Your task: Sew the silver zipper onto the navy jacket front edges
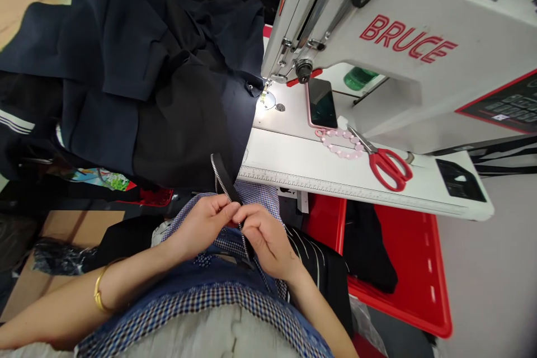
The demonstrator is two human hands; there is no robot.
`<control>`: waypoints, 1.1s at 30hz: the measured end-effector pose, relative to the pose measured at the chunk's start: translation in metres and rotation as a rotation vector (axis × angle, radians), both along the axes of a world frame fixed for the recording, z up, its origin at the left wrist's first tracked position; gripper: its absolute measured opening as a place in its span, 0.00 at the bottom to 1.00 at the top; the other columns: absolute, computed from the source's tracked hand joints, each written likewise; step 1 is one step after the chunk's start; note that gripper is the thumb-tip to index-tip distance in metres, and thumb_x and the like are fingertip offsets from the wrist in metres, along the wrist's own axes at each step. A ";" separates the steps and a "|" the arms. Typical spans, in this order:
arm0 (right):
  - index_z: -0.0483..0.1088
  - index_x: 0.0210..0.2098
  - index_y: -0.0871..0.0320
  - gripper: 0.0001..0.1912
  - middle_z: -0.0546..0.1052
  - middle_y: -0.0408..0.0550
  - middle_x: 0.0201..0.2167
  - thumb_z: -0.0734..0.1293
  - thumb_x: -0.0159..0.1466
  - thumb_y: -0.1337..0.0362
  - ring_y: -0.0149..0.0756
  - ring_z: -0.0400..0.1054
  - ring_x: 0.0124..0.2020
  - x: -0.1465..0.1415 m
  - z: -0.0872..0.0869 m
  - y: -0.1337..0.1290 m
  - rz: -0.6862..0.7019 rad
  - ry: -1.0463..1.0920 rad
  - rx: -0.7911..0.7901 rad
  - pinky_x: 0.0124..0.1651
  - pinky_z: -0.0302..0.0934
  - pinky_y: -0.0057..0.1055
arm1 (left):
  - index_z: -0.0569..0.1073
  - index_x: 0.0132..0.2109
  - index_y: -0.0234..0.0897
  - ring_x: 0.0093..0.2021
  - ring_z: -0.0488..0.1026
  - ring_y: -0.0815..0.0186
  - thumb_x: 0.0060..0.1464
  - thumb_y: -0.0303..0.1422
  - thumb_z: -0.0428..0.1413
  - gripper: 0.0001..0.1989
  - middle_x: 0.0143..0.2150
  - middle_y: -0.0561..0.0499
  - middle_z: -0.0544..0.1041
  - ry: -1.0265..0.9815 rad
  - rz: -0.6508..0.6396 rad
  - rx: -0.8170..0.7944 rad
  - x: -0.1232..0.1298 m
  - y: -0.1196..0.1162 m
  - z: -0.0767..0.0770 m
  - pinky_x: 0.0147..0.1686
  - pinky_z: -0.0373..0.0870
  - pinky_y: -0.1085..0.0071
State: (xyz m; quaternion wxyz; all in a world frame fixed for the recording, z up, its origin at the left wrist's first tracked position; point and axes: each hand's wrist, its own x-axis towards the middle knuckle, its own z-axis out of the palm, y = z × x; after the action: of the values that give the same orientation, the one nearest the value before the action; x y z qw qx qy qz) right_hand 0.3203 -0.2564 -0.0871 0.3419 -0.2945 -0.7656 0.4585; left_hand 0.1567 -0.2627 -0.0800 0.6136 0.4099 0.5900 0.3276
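A black zipper (221,176) with silvery teeth runs between my hands above my lap. My left hand (205,222) pinches it with thumb and forefinger, and its upper end sticks up past the fingers. Right beside it, my right hand (266,238) is closed on the same zipper, whose lower part hangs down below. Dark navy and black fabric (180,117) lies heaped to the left of the sewing machine (403,39). Its right edge reaches the needle area, where a lamp lights the cloth.
On the machine bed (285,159) lie a phone (321,103), a pink beaded strap (342,148) and red-handled scissors (388,168). A ruler strip follows the bed's front edge. Below right stands a red bin (419,268) holding black cloth (369,251). Cardboard (84,226) lies at lower left.
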 end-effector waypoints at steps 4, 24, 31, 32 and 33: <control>0.61 0.31 0.56 0.10 0.70 0.45 0.27 0.51 0.65 0.68 0.33 0.64 0.30 0.037 -0.016 0.004 -0.170 -0.411 0.198 0.33 0.60 0.32 | 0.67 0.25 0.34 0.26 0.69 0.72 0.48 0.41 0.56 0.14 0.23 0.55 0.70 -0.177 0.236 -0.017 -0.010 0.002 0.002 0.29 0.69 0.75; 0.64 0.24 0.58 0.07 0.69 0.40 0.20 0.60 0.58 0.70 0.27 0.62 0.22 -0.015 0.002 -0.014 -0.427 -0.359 0.089 0.26 0.56 0.25 | 0.65 0.28 0.34 0.25 0.72 0.72 0.47 0.43 0.57 0.16 0.23 0.55 0.73 -0.322 0.302 -0.105 0.006 -0.008 0.003 0.29 0.72 0.75; 0.62 0.24 0.57 0.08 0.62 0.36 0.17 0.60 0.59 0.69 0.24 0.56 0.18 0.027 -0.002 -0.012 -1.017 -0.012 -0.015 0.21 0.53 0.21 | 0.65 0.28 0.34 0.24 0.71 0.72 0.49 0.42 0.56 0.15 0.22 0.56 0.73 -0.285 0.372 -0.083 0.005 -0.008 0.000 0.26 0.71 0.76; 0.62 0.23 0.58 0.09 0.62 0.36 0.17 0.61 0.60 0.68 0.23 0.56 0.18 0.028 0.000 -0.013 -1.013 -0.026 0.033 0.21 0.53 0.21 | 0.65 0.28 0.34 0.24 0.72 0.72 0.48 0.42 0.56 0.15 0.22 0.56 0.73 -0.279 0.368 -0.093 0.005 -0.008 0.000 0.26 0.71 0.76; 0.62 0.22 0.58 0.10 0.63 0.36 0.17 0.61 0.61 0.68 0.24 0.57 0.18 0.026 0.002 -0.015 -0.937 -0.070 0.088 0.21 0.53 0.21 | 0.64 0.28 0.34 0.24 0.72 0.71 0.48 0.43 0.56 0.15 0.22 0.56 0.73 -0.276 0.358 -0.103 0.006 -0.008 0.000 0.26 0.71 0.76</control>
State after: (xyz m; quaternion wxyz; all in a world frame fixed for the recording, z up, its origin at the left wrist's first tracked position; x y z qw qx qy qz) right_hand 0.3462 -0.2711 -0.0852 0.4980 -0.6087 -0.5802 0.2118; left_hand 0.1631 -0.2703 -0.0795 0.6406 0.2182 0.5798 0.4537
